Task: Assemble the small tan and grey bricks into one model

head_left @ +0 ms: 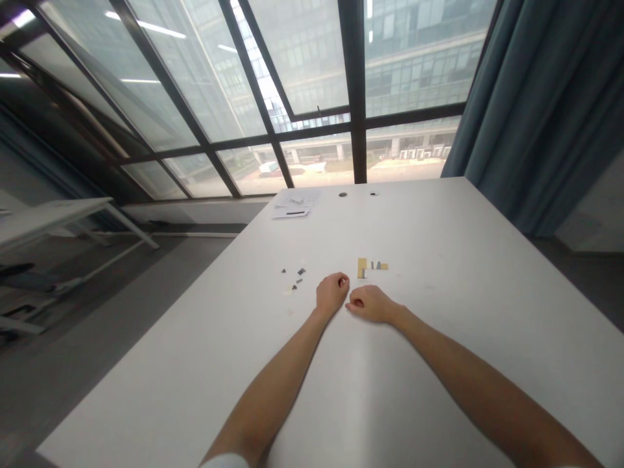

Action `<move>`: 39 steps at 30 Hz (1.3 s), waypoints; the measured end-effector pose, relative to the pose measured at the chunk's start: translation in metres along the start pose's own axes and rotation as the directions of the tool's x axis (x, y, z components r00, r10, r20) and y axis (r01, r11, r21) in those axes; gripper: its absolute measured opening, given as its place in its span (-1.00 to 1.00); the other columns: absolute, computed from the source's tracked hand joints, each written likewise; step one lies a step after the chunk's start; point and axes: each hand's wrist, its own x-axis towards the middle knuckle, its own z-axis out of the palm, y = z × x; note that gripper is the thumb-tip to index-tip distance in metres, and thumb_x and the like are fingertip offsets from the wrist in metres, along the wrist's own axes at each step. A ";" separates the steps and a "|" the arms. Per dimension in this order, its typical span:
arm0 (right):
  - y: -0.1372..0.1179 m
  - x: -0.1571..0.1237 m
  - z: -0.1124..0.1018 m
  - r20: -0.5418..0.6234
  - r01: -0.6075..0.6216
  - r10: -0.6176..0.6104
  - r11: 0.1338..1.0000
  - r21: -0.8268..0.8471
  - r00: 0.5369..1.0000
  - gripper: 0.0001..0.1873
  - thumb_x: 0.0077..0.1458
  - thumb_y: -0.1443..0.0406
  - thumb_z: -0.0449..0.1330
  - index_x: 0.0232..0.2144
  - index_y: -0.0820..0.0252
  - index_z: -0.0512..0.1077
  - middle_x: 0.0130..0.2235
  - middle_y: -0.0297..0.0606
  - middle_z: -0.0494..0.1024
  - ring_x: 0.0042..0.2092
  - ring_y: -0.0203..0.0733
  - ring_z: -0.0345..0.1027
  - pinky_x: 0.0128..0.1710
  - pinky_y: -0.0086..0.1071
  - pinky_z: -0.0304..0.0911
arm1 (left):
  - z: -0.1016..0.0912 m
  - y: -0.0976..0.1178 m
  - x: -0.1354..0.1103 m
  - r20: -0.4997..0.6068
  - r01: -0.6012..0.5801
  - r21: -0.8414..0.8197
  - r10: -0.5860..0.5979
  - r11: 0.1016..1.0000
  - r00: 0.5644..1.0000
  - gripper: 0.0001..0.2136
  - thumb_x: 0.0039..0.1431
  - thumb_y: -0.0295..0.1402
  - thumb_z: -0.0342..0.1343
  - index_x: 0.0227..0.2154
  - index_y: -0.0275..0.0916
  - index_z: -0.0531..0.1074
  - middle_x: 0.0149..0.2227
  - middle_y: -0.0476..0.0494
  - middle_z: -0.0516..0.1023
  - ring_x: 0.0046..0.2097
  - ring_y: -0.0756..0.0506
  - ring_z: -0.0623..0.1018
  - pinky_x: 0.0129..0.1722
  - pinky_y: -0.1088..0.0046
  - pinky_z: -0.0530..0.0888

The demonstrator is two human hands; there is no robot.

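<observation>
My left hand (333,292) is above the middle of the white table (419,383), its fingers curled into a pinch; anything between the fingertips is too small to make out. Close on its right, my right hand (369,303) rests low over the tabletop, fingers curled too, and what they may hold is hidden. Just beyond the right hand lies a flat arrangement of yellow, grey and white pieces (362,265). Left of my left hand, several small dark grey pieces (301,272) are scattered beside a pale yellow piece (288,290).
White papers (296,201) with a dark pen-like strip (295,213) lie at the table's far left corner. Two small round dark spots (342,194) sit near the far edge. Windows stand behind the table, a blue curtain (526,110) at right, another table (58,211) at left.
</observation>
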 end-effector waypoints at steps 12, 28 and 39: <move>-0.002 0.000 -0.002 0.007 -0.020 0.020 1.000 -0.003 1.000 -0.69 0.17 0.22 0.20 -0.58 0.20 0.39 -0.53 -0.35 0.43 -0.46 -0.31 0.11 -0.39 -0.38 -0.12 | -0.001 0.002 -0.001 -0.002 0.000 0.014 0.000 1.000 1.000 -0.81 0.23 -0.32 0.10 -0.25 -0.11 0.63 -0.32 -0.06 0.65 -0.26 -0.07 0.55 -0.26 0.48 0.35; -0.003 0.000 -0.001 0.012 -0.012 0.012 1.000 -0.016 1.000 -0.67 0.18 0.22 0.19 -0.59 0.20 0.37 -0.53 -0.35 0.43 -0.46 -0.31 0.10 -0.39 -0.39 -0.13 | -0.004 0.003 -0.001 0.020 0.003 0.003 -0.003 1.000 1.000 -0.81 0.24 -0.32 0.09 -0.24 -0.10 0.62 -0.30 -0.05 0.65 -0.25 -0.07 0.55 -0.26 0.49 0.36; -0.004 0.002 -0.002 0.027 -0.015 0.015 0.999 -0.029 1.000 -0.67 0.20 0.22 0.19 -0.59 0.20 0.37 -0.53 -0.35 0.42 -0.45 -0.31 0.11 -0.39 -0.38 -0.11 | -0.007 0.004 -0.002 0.018 0.006 0.005 -0.006 1.000 1.000 -0.82 0.22 -0.33 0.10 -0.26 -0.11 0.62 -0.32 -0.05 0.65 -0.26 -0.06 0.56 -0.28 0.48 0.35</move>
